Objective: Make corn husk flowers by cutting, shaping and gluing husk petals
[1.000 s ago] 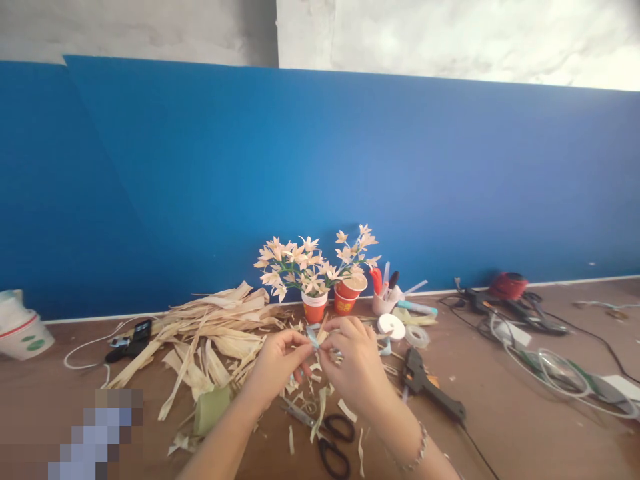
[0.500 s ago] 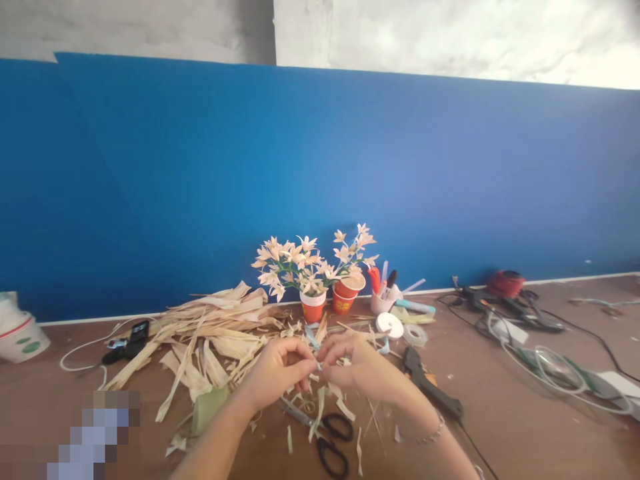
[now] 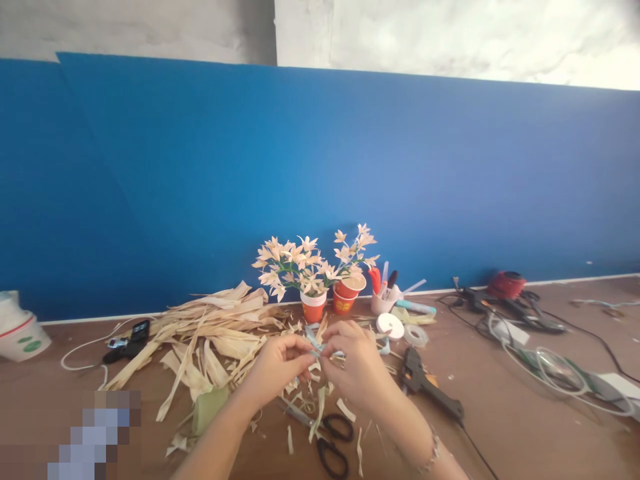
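My left hand [image 3: 280, 363] and my right hand [image 3: 353, 360] meet fingertip to fingertip over the table. Between them, both pinch a small, thin light-blue strip [image 3: 315, 353]; its exact kind is too small to make out. Beneath the hands lie scissors [image 3: 337, 427] with black handles, among pale husk scraps [image 3: 320, 413]. Just beyond the fingers stand two red cups [image 3: 313, 309] bearing pale husk flowers [image 3: 295, 260] on green and light-blue stems. A white spool [image 3: 390, 326] and a clear tape roll [image 3: 415, 335] are right of my right hand.
Dried corn husks [image 3: 220, 327] pile up at left, beside a green roll [image 3: 209, 408]. A black glue gun [image 3: 433, 387] and its cord lie by my right forearm. Cables and tools [image 3: 520, 307] cover the far right. A blue panel [image 3: 320, 167] rises behind the table.
My right hand has turned and its fingers have lifted slightly, with the forearm shifted a little. More of the light-blue strip shows between the fingertips. The left hand has barely moved.
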`<state>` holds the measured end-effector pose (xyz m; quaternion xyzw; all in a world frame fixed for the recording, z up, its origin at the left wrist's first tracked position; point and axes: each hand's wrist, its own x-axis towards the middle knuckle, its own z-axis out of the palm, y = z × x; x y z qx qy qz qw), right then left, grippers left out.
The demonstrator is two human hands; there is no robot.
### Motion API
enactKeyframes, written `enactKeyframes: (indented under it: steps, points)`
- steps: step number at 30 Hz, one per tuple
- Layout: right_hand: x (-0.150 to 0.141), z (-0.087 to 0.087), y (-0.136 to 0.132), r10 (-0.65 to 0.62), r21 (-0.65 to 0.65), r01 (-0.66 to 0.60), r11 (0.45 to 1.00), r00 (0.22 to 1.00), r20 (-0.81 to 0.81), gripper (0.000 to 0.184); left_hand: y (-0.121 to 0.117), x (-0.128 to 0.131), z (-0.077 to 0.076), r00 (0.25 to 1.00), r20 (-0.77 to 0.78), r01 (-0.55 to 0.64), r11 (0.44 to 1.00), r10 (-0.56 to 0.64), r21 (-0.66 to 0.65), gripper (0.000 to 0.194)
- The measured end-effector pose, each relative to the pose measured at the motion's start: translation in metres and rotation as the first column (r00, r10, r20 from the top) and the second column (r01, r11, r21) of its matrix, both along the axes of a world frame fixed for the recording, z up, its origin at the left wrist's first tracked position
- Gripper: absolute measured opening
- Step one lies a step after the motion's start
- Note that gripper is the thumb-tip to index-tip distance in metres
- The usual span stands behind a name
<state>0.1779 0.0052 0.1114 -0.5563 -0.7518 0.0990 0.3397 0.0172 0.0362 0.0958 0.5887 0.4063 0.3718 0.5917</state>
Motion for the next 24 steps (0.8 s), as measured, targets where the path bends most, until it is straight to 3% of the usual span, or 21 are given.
enactKeyframes:
  steps: [7, 15, 24]
  points:
    - [0.003, 0.000, 0.001, 0.113, 0.017, -0.112, 0.994, 0.991, -0.078, 0.016, 0.003, -0.008, 0.006, 0.999, 0.043, 0.019, 1.000, -0.019, 0.019, 0.020]
    - [0.003, 0.001, 0.001, 0.189, -0.102, -0.216, 0.971, 0.957, -0.221, 0.017, 0.000, -0.009, 0.010, 1.000, 0.023, -0.002, 0.992, -0.001, 0.123, 0.014]
    - [0.011, 0.000, 0.004, 0.241, -0.366, -0.425, 0.828, 0.859, -0.452, 0.019, -0.004, -0.010, 0.012, 0.998, 0.002, 0.064, 0.987, -0.065, 0.145, 0.018]
